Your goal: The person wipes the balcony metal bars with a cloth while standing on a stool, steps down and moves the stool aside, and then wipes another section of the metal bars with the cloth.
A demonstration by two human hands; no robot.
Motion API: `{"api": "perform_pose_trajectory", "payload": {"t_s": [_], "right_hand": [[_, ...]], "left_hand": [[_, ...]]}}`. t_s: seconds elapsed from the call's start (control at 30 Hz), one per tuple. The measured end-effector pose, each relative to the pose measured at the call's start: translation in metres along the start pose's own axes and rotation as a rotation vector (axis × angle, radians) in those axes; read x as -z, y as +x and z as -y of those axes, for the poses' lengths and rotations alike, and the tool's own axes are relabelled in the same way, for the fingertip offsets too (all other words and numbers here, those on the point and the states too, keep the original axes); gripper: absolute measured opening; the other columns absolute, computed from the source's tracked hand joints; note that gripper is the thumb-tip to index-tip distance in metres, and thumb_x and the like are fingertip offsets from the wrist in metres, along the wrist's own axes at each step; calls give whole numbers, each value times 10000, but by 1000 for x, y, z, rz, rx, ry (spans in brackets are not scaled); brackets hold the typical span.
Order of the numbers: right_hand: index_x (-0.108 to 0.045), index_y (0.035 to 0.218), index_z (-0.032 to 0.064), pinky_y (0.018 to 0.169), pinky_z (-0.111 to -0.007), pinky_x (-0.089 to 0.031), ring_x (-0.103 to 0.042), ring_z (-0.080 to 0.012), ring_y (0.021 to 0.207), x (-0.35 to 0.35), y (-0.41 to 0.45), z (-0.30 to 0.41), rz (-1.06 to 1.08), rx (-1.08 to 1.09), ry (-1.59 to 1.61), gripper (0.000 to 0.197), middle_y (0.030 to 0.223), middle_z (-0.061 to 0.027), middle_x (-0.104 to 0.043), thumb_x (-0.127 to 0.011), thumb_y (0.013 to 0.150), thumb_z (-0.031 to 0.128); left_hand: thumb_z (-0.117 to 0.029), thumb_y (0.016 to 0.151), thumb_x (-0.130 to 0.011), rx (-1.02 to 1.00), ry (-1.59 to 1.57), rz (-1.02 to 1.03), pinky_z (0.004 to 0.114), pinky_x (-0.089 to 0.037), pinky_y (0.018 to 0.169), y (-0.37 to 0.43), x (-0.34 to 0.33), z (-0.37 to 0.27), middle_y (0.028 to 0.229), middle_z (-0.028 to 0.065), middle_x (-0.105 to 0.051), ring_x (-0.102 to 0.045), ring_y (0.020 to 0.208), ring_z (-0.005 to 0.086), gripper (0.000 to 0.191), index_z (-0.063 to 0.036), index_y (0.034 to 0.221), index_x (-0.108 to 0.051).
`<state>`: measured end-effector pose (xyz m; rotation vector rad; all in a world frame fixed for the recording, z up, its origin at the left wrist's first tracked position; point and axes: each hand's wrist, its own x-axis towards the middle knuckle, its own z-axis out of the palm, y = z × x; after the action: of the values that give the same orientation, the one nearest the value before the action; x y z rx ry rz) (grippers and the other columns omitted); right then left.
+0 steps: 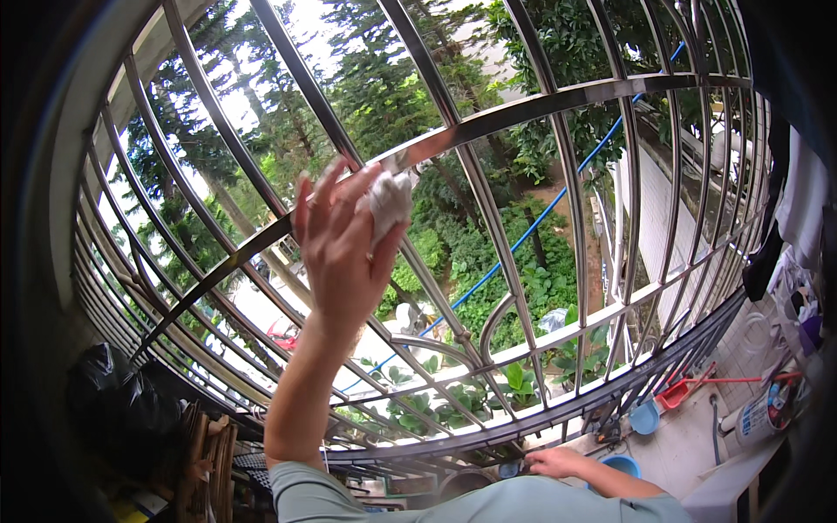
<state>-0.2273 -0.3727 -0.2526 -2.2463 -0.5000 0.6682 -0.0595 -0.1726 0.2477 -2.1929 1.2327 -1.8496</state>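
Observation:
Raised in front of me, my left hand (343, 229) presses a crumpled white cloth (391, 199) against the flat horizontal rail (503, 118) of a shiny metal window grille. The cloth is bunched between thumb and fingers, and the fingertips are spread over the rail. Upright metal bars (487, 202) cross this rail above and below the hand. Down beside my body, my right hand (559, 461) is near the dark lower railing (458, 448). Its fingers point left, and whether they grip anything is unclear.
A black plastic bag (121, 399) and stacked flattened cardboard (208, 451) stand at lower left. On the tiled floor at right are a blue basin (618, 467), a red dustpan (673, 395) and a white bucket (755, 418). Hanging laundry (801, 189) lines the right edge. A blue hose (536, 225) runs outside.

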Motion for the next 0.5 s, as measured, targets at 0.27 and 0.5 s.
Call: {"api": "perform_pose_trajectory", "payload": {"t_s": [0.27, 0.5], "right_hand": [[-520, 1321, 42, 822, -335, -527, -650, -253, 1016, 118, -28, 110, -698, 329, 524, 437, 1158, -143, -638, -606, 904, 137], [-451, 1382, 19, 929, -364, -474, -532, -280, 1181, 187, -46, 176, -1148, 721, 373, 565, 1334, -180, -504, -630, 926, 301]], "left_hand": [[-383, 1017, -407, 1433, -1873, 183, 292, -456, 929, -111, -17, -111, 1294, 120, -565, -575, 1129, 191, 520, 3, 1366, -432], [-346, 1008, -402, 1541, -1939, 476, 317, -402, 1001, -128, -29, -143, 1275, 100, -562, -539, 1158, 180, 504, -5, 1378, -418]]}}
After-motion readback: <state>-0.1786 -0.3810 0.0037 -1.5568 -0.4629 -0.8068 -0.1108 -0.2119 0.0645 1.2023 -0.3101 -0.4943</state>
